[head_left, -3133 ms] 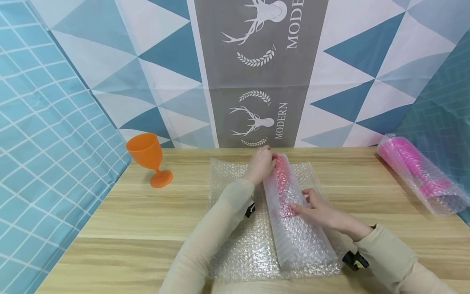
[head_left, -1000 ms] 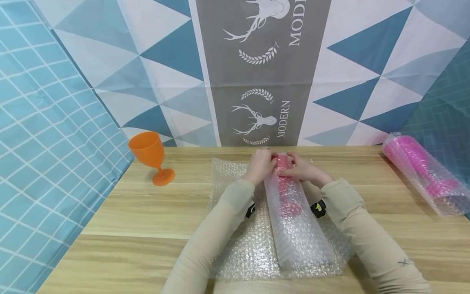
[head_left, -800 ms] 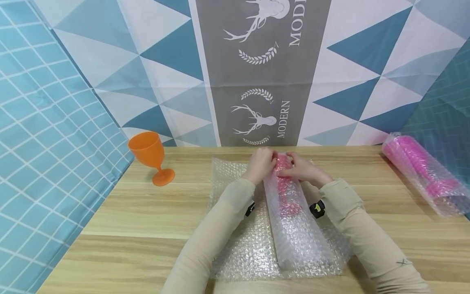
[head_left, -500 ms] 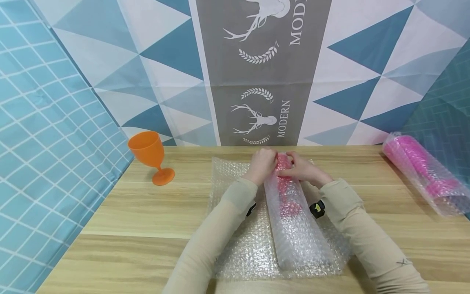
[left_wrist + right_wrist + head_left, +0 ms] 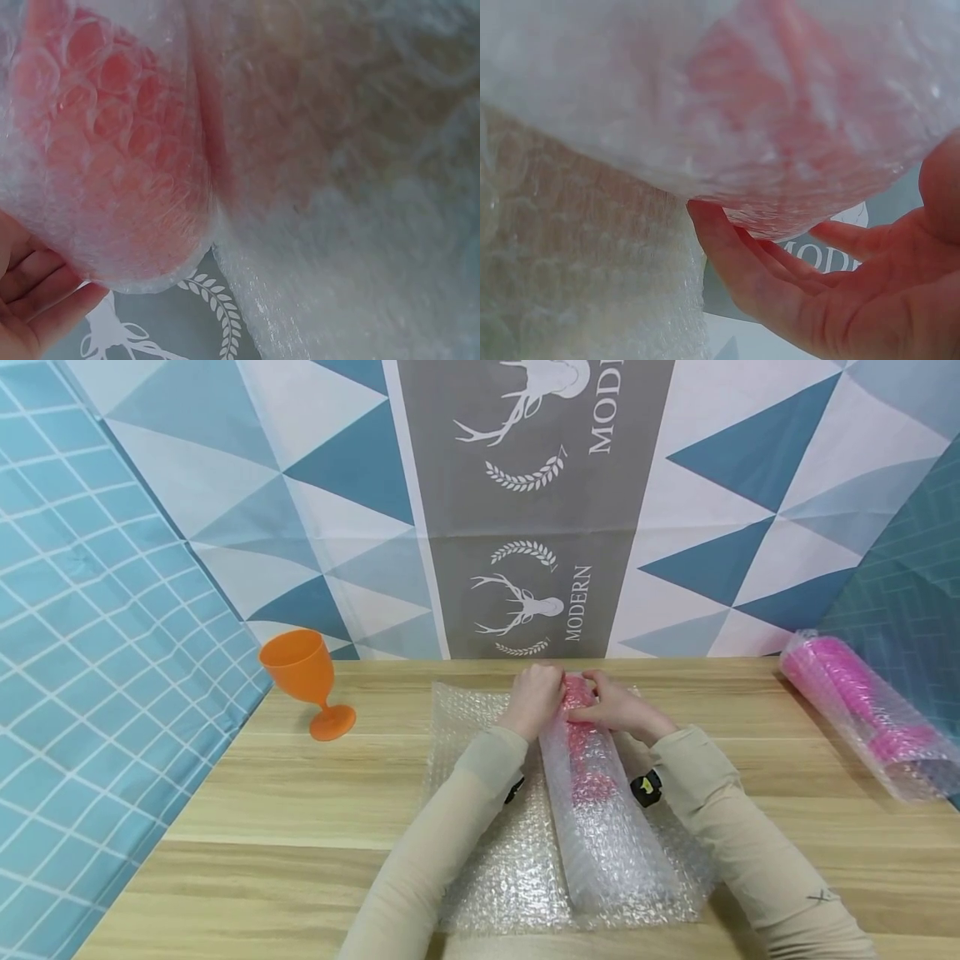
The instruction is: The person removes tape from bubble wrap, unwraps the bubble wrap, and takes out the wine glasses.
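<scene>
Near the back left corner of the desk (image 5: 225,877) stands an orange goblet (image 5: 297,667). Further right, a bubble-wrap sheet (image 5: 495,885) lies flat, reaching towards the front edge. The left hand (image 5: 534,700) has curled fingers gripping the wrapped red bundle (image 5: 600,835) by its far left side; their tips are hidden. The bundle lies on the sheet, far end towards the back edge. It looks light, springy and somewhat slippery, its contents probably firmer; the filled red end seems the surer hold, the slack near end likely to crumple. The right hand (image 5: 621,706) curves thumb and fingers round that far end. A pink wrapped bundle (image 5: 847,689) lies along the right edge.
</scene>
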The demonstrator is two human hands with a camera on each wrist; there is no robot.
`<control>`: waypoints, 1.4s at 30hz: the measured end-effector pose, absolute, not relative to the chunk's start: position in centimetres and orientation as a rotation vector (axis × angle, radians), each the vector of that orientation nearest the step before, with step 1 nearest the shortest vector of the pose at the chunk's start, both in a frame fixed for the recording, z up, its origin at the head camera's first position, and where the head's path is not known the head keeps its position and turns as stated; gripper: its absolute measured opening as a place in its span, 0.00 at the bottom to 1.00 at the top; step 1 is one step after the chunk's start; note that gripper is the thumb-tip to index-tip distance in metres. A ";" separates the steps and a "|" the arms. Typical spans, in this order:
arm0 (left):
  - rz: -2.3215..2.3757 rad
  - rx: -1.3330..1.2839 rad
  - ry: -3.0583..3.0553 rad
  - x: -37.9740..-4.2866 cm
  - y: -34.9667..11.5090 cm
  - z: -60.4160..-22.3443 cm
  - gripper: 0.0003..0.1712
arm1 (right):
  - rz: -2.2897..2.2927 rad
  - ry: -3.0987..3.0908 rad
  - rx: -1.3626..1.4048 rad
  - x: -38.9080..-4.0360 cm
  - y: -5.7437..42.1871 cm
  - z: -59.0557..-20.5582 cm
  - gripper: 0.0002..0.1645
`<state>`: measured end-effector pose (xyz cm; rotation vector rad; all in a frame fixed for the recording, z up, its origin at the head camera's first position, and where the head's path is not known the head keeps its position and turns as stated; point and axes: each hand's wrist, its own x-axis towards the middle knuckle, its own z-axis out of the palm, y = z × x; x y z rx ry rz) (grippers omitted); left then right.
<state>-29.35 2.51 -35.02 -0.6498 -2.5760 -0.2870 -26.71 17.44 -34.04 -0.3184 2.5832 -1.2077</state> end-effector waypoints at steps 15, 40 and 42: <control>-0.452 -0.569 -2.612 -29.7 2.2 -35.1 0.06 | -1.206 2.604 -0.336 -26.5 17.2 -34.1 0.51; -0.735 -0.491 -2.554 -29.7 1.7 -35.3 0.06 | -1.192 2.631 -0.334 -26.3 17.0 -33.8 0.51; -0.816 -0.470 -2.542 -29.7 1.7 -35.5 0.06 | -1.198 2.623 -0.331 -26.3 17.0 -33.9 0.51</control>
